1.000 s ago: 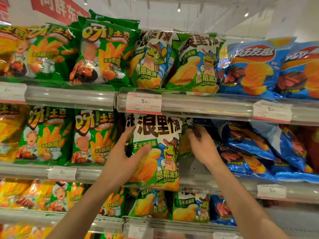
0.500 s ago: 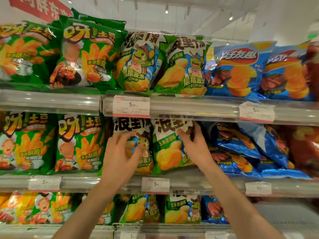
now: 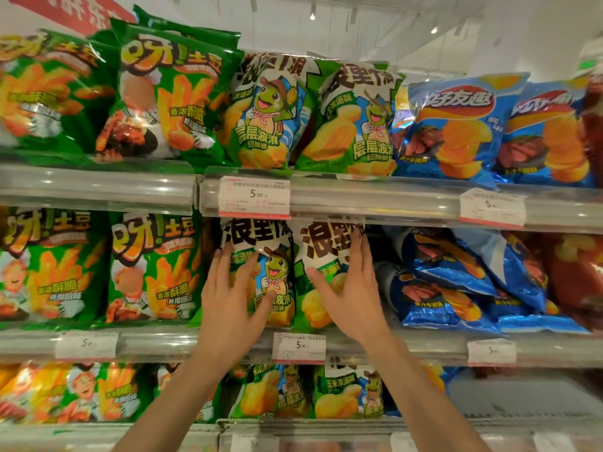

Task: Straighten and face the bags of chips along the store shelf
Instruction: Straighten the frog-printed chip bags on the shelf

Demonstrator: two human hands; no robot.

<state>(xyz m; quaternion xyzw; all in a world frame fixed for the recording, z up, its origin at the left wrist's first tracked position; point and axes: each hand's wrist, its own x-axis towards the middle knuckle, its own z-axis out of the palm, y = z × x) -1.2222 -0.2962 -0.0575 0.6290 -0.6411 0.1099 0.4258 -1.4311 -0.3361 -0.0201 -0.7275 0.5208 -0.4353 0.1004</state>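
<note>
Two green frog-mascot chip bags stand upright side by side on the middle shelf point(image 3: 375, 345). My left hand point(image 3: 233, 301) lies flat with spread fingers on the front of the left frog bag point(image 3: 277, 256). My right hand point(image 3: 350, 291) presses its straight fingers against the right frog bag point(image 3: 318, 249). To their right, blue chip bags point(image 3: 447, 282) lie slumped and tilted over one another. Green fries-print bags point(image 3: 153, 269) stand upright on the left.
The top shelf carries green fries bags point(image 3: 169, 93), two frog bags point(image 3: 355, 119) and blue bags point(image 3: 456, 128). Price tags point(image 3: 254, 197) clip to the clear shelf rails. The lower shelf holds more frog bags point(image 3: 349, 393) and orange bags point(image 3: 39, 393).
The frog bag my left hand held out in front has gone back onto the middle shelf. Both hands now lie flat on the two upright frog bags.
</note>
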